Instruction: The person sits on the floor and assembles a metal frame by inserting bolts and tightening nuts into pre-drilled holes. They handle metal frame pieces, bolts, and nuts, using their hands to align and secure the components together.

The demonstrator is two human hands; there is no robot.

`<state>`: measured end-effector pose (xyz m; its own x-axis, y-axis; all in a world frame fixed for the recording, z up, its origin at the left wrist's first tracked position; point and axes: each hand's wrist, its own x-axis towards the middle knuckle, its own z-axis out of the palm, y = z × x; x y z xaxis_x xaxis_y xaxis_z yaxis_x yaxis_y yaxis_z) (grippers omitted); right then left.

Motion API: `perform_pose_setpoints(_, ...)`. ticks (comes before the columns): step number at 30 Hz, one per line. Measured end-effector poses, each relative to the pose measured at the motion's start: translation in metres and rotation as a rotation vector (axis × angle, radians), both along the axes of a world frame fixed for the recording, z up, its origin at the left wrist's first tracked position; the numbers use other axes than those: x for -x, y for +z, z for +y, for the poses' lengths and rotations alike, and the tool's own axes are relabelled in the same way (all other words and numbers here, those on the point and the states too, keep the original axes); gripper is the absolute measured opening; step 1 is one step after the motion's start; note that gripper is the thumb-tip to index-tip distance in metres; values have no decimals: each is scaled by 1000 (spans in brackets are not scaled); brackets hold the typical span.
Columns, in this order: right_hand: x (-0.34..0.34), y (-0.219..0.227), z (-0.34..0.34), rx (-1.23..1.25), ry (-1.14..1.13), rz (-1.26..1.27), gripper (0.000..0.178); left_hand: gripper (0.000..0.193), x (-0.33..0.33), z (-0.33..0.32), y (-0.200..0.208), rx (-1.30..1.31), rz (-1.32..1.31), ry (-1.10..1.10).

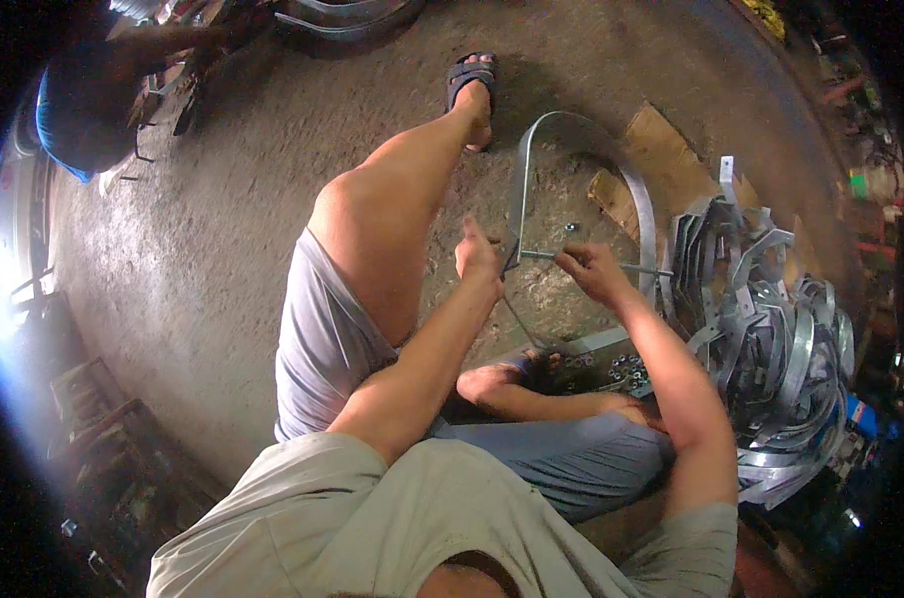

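Note:
A U-shaped flat metal band (643,189) stands with its curve away from me, a thin metal rod (636,267) running across its two ends. My left hand (479,259) is closed at the band's left end, thumb pointing outward. Its fingertips are partly hidden. My right hand (593,273) pinches the rod just to the right of that end. A thin dark bar (519,321) slants from below my left hand toward my foot. Several small nuts (626,374) lie on the floor by my bent leg, and a single nut (571,227) lies inside the curve.
A large heap of bent metal bands (780,349) is piled at my right. Cardboard (661,149) lies beyond the band. More curved metal (352,18) is at the far edge. Another person (88,110) is at the upper left. My sandalled foot (472,75) is stretched ahead.

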<state>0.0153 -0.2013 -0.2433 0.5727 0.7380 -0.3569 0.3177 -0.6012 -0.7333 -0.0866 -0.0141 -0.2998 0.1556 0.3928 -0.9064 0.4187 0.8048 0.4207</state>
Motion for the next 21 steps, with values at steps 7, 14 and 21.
perform_pose_setpoints(7,22,-11,13,148,9,-67,39,67,13,-6,-35,89,184,79)
perform_pose_setpoints(14,27,-37,19,240,189,-316,40,64,25,1,-86,89,180,214)
perform_pose_setpoints(21,18,-73,45,286,260,-388,34,48,25,0,-73,-403,381,-70)
